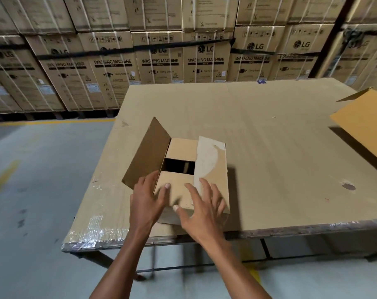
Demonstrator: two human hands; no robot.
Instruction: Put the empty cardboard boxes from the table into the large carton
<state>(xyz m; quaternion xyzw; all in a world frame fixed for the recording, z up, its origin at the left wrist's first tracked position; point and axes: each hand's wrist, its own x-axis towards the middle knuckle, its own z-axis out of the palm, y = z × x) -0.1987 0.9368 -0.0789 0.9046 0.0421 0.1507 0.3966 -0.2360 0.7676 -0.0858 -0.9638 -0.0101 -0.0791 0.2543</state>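
Reaching for the box (183, 171) at the counter's (280, 147) near edge, toward the left corner. Left hand (147, 199) at the box's near-left corner, fingers (166, 188) straight and spread, thumb laid on the near flap, the rest hidden behind the raised left flap; contact looks light, no grasp. Right hand (201, 209) over the near-right part of the top, fingers splayed and loose, holding nothing (blurred, so touching or just above cannot be told). Box directly ahead of both hands, between them, long axis running away from the near edge; neither hand clearly nearer. Brown corrugated card, left flap standing up, right flap folded flat with torn paper patches, dark opening in the middle showing an empty-looking inside. Carton (364, 124) at the counter's right edge, well apart from the box, only its orange-brown open flap and one wall in view. Likely next: closing both hands on the sides, lifting, carrying rightward.
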